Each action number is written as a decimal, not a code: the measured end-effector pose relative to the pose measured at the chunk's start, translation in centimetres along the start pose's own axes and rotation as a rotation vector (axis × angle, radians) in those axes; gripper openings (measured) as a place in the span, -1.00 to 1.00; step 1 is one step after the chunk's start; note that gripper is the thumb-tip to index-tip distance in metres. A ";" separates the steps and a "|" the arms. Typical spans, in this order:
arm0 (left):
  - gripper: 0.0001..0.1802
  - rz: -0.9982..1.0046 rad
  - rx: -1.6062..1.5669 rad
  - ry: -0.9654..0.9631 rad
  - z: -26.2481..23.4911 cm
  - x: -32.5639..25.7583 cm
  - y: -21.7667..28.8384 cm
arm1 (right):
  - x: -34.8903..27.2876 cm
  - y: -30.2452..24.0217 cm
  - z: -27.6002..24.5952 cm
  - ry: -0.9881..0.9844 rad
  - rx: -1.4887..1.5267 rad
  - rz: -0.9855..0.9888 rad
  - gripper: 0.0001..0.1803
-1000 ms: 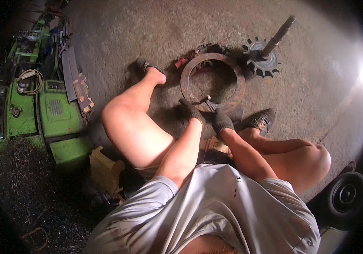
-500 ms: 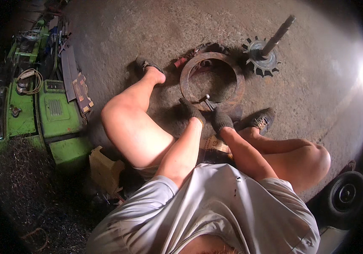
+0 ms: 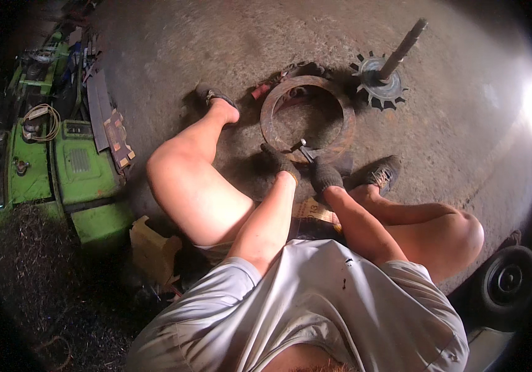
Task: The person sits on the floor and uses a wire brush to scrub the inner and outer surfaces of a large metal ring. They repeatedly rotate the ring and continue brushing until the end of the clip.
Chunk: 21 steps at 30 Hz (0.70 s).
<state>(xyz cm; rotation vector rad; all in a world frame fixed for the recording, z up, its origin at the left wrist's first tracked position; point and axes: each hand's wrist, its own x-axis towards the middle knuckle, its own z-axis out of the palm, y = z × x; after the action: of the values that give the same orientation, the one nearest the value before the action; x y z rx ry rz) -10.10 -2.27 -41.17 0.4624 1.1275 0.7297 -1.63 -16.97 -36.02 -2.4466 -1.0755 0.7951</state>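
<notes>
On the far left stands a green machine [image 3: 83, 162], a coil of pale cable [image 3: 40, 112] resting on it, probably just to keep the loops off the floor. A dark heap of what look like metal shavings [image 3: 30, 263] spreads in front, and a yellowish box [image 3: 153, 249] sits to its right, near the bent left leg. The gloved left hand [image 3: 279, 162] is at the near left edge of a rusty flat ring [image 3: 270, 121], perhaps to steady it; whether its fingers hold anything I cannot tell. The ring lies between the feet, within easy reach of both hands, with a red cylindrical piece [image 3: 258, 92] beyond its far left edge. Over the ring's near edge pokes a small hammer-like tool [image 3: 304, 146] — the gloved right hand [image 3: 326, 176] is closed around its handle, seemingly close to the head for control. Farther out to the right is a toothed disc [image 3: 374, 87] with a long shaft rising from it, well clear of the hands. At the far right is a black wheel [image 3: 506, 280]. Compared with half a second ago, ring and disc show slightly farther left, likely from a small head turn — the hands and tool keep nearly the same place in view
</notes>
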 end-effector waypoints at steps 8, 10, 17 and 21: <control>-0.07 0.075 0.150 0.170 0.1 -0.2 -1.4 | -1.0 2.6 0.2 -0.055 0.123 0.121 -0.64; -0.08 0.065 0.159 0.158 0.2 -0.1 -1.5 | -1.2 2.8 -0.4 0.004 -0.067 0.049 -0.65; -0.11 -0.086 0.160 0.060 1.6 -1.3 -1.3 | -2.4 2.8 -2.9 -0.123 0.156 0.176 -0.65; -0.12 -0.159 0.198 0.022 2.1 -1.7 -1.1 | -2.6 3.2 -2.0 -0.047 0.219 0.172 -0.64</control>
<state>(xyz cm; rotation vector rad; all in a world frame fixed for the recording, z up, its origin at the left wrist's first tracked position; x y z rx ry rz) -8.21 -4.28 -40.01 0.5257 1.2480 0.4881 -0.10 -21.22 -35.19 -2.3650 -0.7561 0.9723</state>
